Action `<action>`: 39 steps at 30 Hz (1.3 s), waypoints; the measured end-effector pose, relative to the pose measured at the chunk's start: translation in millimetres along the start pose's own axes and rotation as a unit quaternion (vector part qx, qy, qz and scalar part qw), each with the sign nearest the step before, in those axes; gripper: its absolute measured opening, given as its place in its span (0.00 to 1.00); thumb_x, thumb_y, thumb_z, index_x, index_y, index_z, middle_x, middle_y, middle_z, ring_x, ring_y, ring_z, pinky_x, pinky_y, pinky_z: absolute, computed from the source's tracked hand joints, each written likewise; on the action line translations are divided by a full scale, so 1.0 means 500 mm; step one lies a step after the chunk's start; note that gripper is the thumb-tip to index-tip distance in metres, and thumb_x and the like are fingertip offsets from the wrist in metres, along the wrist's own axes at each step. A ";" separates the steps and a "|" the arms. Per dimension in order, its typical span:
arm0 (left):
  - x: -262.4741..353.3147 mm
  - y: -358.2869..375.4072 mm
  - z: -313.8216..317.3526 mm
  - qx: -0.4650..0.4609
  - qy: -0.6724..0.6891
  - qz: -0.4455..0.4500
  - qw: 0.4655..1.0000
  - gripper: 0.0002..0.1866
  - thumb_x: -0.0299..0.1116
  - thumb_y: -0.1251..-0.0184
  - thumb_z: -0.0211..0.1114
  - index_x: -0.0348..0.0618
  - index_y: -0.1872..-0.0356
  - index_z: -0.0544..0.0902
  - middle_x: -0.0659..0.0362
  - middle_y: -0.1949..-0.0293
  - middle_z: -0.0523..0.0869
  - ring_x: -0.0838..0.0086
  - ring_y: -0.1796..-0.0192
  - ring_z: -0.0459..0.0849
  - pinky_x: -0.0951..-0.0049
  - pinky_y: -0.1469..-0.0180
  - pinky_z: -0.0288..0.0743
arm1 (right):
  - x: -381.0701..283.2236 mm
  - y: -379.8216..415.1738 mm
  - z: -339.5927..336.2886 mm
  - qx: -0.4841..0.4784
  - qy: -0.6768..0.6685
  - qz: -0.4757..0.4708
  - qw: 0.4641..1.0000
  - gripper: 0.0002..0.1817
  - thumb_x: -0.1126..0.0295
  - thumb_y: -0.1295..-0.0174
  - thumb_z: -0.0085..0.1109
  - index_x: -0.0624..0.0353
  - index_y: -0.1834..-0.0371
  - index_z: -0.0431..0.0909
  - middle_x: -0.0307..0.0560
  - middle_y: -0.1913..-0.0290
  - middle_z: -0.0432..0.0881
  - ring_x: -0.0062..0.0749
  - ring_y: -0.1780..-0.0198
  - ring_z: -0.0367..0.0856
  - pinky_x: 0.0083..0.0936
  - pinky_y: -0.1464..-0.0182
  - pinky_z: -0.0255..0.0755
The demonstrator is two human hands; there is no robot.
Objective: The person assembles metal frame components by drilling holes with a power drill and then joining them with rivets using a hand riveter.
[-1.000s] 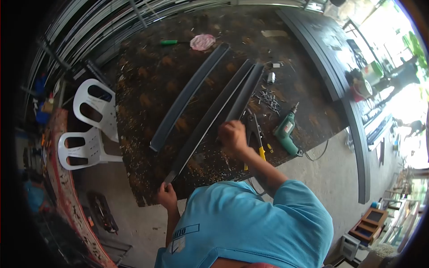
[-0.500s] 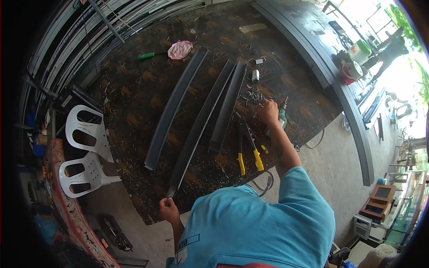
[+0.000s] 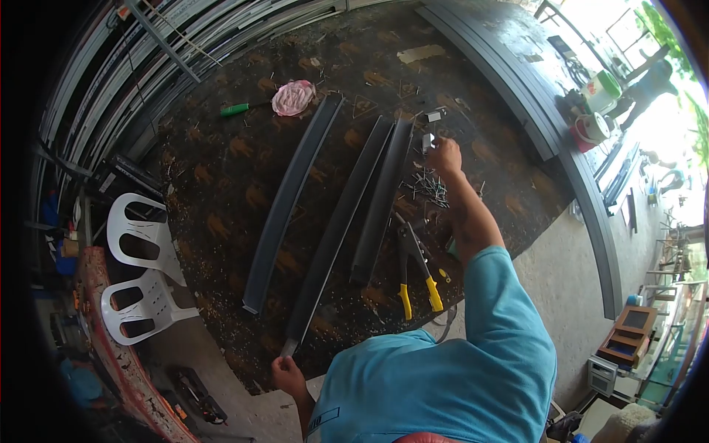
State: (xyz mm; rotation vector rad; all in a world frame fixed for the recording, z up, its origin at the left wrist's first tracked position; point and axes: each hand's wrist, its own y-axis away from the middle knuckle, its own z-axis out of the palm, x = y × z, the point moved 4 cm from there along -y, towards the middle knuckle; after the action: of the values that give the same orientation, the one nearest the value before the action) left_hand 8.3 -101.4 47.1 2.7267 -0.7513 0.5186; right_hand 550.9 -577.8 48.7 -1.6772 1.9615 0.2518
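My left hand (image 3: 288, 375) has its fingers closed on the near end of a long dark metal channel (image 3: 332, 236) lying on the dark table. My right hand (image 3: 445, 156) is at a small silvery metal bracket (image 3: 428, 142), its fingers closed against the piece. Just below that hand is a scattered pile of rivets (image 3: 430, 187). A second, shorter channel (image 3: 384, 199) lies close beside the first, and a third channel (image 3: 292, 207) rests apart on the left. The rivet tool with yellow handles (image 3: 415, 269) lies open nearer to me.
Another small bracket (image 3: 436, 115) sits beyond my right hand. A green-handled tool (image 3: 235, 110) and a pink cloth (image 3: 293, 98) are at the back left. Long grey profiles (image 3: 509, 96) line the table's right side. White chairs (image 3: 140, 229) stand to the left.
My right hand has moved away from me, from the rivet pile to the small bracket. My left hand stays at the channel's end. The view has shifted slightly.
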 end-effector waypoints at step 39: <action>0.198 0.085 -0.017 -0.175 0.323 0.244 0.897 0.19 0.39 0.34 0.67 0.38 0.48 0.82 0.48 0.58 0.87 0.59 0.55 0.88 0.66 0.55 0.79 | -0.426 0.835 -0.001 -0.642 -0.500 0.227 0.534 0.06 0.68 0.31 0.58 0.56 0.57 0.73 0.39 0.65 0.82 0.21 0.69 0.83 0.19 0.69 0.78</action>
State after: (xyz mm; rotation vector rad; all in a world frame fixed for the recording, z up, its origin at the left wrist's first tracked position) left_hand 62.7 -177.4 101.7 1.8351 -1.1802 1.1842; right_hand 167.7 -309.1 74.1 -0.8764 0.9977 2.6512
